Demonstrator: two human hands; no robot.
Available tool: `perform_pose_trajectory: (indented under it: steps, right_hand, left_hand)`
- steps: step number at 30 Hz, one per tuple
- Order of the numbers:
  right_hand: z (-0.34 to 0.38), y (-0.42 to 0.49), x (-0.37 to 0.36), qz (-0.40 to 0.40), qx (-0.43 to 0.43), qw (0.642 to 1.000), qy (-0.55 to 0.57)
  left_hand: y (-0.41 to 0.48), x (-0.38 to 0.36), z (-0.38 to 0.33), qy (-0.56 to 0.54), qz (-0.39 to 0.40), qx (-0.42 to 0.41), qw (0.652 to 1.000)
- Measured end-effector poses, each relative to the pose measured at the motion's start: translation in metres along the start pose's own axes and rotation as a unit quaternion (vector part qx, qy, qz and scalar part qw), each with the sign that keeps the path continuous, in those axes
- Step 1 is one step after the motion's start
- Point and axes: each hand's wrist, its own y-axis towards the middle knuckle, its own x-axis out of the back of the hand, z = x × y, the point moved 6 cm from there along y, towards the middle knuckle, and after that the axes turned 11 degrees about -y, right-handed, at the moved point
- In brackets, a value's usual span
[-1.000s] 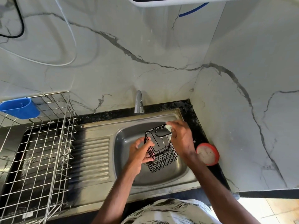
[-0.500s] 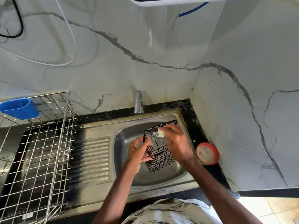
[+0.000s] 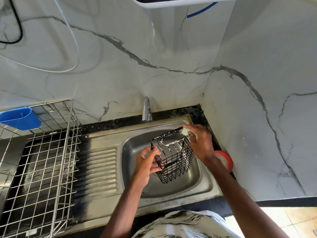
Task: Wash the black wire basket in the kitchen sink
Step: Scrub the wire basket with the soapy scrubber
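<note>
The steel sink (image 3: 137, 184) sits at the tabletop's right end, by the corner of the marble wall. Above its basin the black wire basket (image 3: 173, 158) is held tilted, soap foam on its rim. The left hand (image 3: 147, 164) grips the basket's left side, fingers curled round the wires. The right hand (image 3: 199, 143), wrist bent down, presses a pale sponge (image 3: 186, 131) on the far rim corner.

The wire basket (image 3: 173, 157) was black, flecked with white suds. The sink (image 3: 202, 184) was dull silver steel, its draining board ribbed. The worktop (image 3: 173, 114) was black with pale speckles. The wall (image 3: 120, 66) was white marble with grey veins. A blue tub (image 3: 20, 118) hung on the silver rack (image 3: 42, 169). A round container (image 3: 224, 160) was red-rimmed with a whitish face.
</note>
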Motion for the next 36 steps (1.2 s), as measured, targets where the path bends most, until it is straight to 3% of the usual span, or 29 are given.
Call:
perform_pose_trajectory:
  steps: [5,13,23,29,36]
  right_hand:
    - [0.006,-0.033,0.009,0.026,-0.003,0.999,0.018]
    - [-0.002,0.007,-0.002,0.024,-0.034,0.999,0.028]
    - [-0.005,-0.032,-0.005,0.045,-0.084,0.994,0.062]
    - [0.002,-0.011,0.001,0.051,-0.111,0.990,0.075]
    - [-0.008,0.005,-0.015,0.126,-0.181,0.969,0.110]
  left_hand:
    - [0.005,0.013,-0.005,0.003,-0.033,-0.015,0.999]
    - [-0.001,0.001,-0.004,0.025,0.038,0.005,0.999]
    - [0.011,0.022,0.000,-0.004,-0.029,0.022,0.999]
    - [0.007,0.021,-0.002,0.004,0.024,0.014,1.000]
    - [0.003,0.026,-0.003,0.011,0.027,0.016,0.999]
